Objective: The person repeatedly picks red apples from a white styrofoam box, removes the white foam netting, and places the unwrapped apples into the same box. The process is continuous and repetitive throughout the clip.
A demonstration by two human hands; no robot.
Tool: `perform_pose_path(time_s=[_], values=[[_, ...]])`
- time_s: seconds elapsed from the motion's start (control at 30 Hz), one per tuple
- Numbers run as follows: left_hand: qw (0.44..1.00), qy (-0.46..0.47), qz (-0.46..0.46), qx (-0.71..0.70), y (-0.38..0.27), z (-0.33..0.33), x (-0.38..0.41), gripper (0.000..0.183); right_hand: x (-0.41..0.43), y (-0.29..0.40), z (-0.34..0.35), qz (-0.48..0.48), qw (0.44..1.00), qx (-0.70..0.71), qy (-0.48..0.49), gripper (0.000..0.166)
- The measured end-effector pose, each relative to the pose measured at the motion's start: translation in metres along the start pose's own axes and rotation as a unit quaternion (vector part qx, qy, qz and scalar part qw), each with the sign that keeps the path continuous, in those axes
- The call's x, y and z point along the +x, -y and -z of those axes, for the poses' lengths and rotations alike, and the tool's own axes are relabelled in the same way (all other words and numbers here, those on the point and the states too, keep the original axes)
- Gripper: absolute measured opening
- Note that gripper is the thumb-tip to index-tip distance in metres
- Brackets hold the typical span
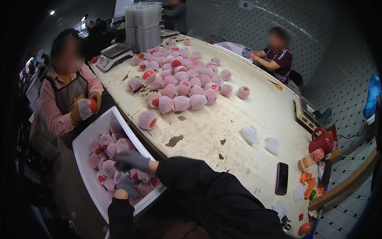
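A white foam box (89,176) stands beside the table, holding many round red fruits (109,168) in pink-white foam nets. Both my hands wear grey gloves and reach into this box. My left hand (128,185) is low among the netted fruits near the box's near end, its fingers mostly hidden. Just above it, my right hand (133,161) reaches in over the table-side wall, fingers bent down over the fruits. Whether either hand grips a fruit cannot be made out. A large group of netted red fruits (181,77) lies loose on the worn white table (209,128).
A person in pink (68,89) stands left of the box, holding a netted fruit (86,108). Another person (277,59) works across the table. A scale (115,55) and stacked clear plastic trays (143,27) stand at the back; a phone (281,178) and red kettle (321,142) sit right.
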State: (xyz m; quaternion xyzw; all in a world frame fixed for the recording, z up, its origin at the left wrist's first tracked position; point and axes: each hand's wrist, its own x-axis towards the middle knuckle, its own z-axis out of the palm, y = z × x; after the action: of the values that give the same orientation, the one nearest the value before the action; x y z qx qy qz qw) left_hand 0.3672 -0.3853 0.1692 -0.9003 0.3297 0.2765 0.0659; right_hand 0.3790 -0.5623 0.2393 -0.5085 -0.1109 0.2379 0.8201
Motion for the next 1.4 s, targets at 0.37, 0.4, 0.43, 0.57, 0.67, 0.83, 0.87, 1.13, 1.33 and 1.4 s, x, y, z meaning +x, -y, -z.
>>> perform_pose_path(time_s=[0.37, 0.4, 0.43, 0.57, 0.67, 0.83, 0.87, 1.13, 1.33, 1.4], values=[[0.961, -0.032, -0.003, -0.275, 0.025, -0.006, -0.001, 0.072, 0.002, -0.054, 0.004, 0.068, 0.99, -0.037, -0.119, 0.039], [0.943, -0.153, -0.022, -0.294, 0.017, 0.013, -0.009, 0.07, 0.003, -0.061, 0.009, 0.133, 0.978, -0.073, -0.144, 0.039], [0.854, -0.172, -0.008, -0.492, 0.021, 0.012, -0.01, 0.065, 0.003, -0.059, 0.003, 0.221, 0.951, -0.133, -0.17, 0.042], [0.496, -0.186, -0.117, -0.84, 0.042, -0.002, -0.004, 0.06, -0.023, -0.016, -0.017, 0.263, 0.867, -0.416, -0.075, 0.073], [0.368, -0.117, -0.129, -0.914, 0.021, 0.036, -0.032, 0.086, -0.018, -0.025, -0.024, 0.305, 0.782, -0.543, -0.02, 0.083], [0.821, -0.442, 0.01, -0.361, 0.021, 0.026, -0.028, 0.089, -0.007, -0.027, -0.016, 0.27, 0.794, -0.538, -0.082, 0.091], [0.877, -0.477, 0.062, 0.002, 0.024, 0.012, -0.008, 0.086, -0.011, -0.027, -0.004, 0.257, 0.804, -0.524, -0.111, 0.092], [0.477, -0.185, -0.045, -0.858, 0.007, 0.037, -0.024, 0.078, 0.0, -0.042, -0.002, 0.217, 0.893, -0.365, -0.146, 0.085], [0.539, -0.164, -0.027, -0.826, 0.009, 0.026, -0.018, 0.09, -0.002, -0.029, -0.002, 0.227, 0.903, -0.316, -0.181, 0.036], [0.624, -0.226, -0.076, -0.744, -0.005, 0.031, -0.017, 0.089, 0.001, -0.03, 0.006, 0.26, 0.882, -0.308, -0.244, 0.018]])
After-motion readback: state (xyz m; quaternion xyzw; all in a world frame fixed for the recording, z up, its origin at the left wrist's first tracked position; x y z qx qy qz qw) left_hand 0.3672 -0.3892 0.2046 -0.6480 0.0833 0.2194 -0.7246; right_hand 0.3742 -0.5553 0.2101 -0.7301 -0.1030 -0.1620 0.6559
